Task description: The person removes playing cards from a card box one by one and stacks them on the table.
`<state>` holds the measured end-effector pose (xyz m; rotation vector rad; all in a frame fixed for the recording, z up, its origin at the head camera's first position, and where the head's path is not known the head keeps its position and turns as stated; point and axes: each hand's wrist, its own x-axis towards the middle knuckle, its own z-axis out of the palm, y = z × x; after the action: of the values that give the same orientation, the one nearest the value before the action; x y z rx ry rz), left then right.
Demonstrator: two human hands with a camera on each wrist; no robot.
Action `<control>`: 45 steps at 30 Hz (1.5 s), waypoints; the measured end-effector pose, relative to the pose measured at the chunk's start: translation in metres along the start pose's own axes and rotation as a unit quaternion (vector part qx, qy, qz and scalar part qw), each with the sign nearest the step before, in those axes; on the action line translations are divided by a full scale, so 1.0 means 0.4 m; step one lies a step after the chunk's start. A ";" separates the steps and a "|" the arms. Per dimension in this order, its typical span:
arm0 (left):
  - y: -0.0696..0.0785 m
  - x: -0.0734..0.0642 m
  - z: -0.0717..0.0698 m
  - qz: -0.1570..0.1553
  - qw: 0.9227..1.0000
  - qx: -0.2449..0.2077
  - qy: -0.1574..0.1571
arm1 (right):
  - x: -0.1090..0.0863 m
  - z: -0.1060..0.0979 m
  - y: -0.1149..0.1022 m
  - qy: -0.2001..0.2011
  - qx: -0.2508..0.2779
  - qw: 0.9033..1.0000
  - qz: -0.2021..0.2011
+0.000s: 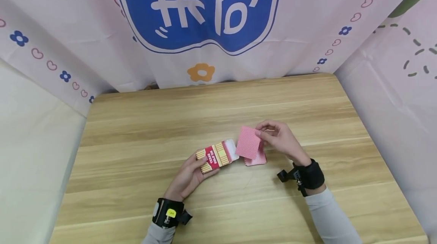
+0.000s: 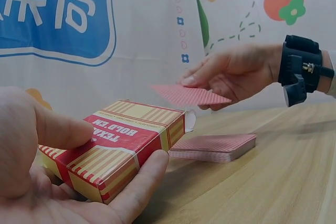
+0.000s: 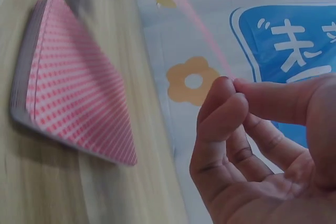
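At three o'clock from your Texas Hold'em box (image 1: 213, 158), the card deck (image 1: 257, 160) lies on the wooden table (image 1: 136, 141). Your left hand (image 1: 187, 180) clasps the box; your right hand (image 1: 280, 139) pinches a loose card (image 1: 248, 143) near its one-o'clock corner, so it might swivel and snag the flap (image 1: 232, 148).

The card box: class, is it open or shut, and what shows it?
Open: at the end nearest the deck, a white flap sticks out from the card box.

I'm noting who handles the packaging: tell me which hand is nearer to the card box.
Left. The left hand grips the card box; the right hand is apart from it, beyond its open flap, pinching a card above the stack.
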<state>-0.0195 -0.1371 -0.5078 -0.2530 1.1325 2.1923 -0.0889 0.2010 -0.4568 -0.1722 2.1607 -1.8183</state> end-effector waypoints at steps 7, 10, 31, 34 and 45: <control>-0.001 0.000 0.004 0.003 1.000 -0.004 0.001 | 0.007 -0.024 0.018 0.013 -0.036 0.999 0.007; 0.000 0.000 0.003 0.002 1.000 -0.005 -0.001 | 0.008 -0.032 0.022 0.017 -0.051 0.999 0.008; 0.000 0.001 0.001 0.000 1.000 0.000 -0.009 | 0.026 -0.028 0.081 -0.004 -0.154 0.988 -0.014; 0.001 0.000 0.001 -0.001 1.000 0.000 -0.009 | 0.026 -0.022 0.085 0.010 -0.180 0.983 -0.025; 0.001 0.000 0.002 -0.005 1.000 0.000 -0.002 | 0.024 -0.002 0.082 0.038 -0.237 0.970 -0.036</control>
<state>-0.0195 -0.1368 -0.5070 -0.2534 1.1272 2.1828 -0.0946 0.2052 -0.4902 -0.2932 2.6426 -1.3255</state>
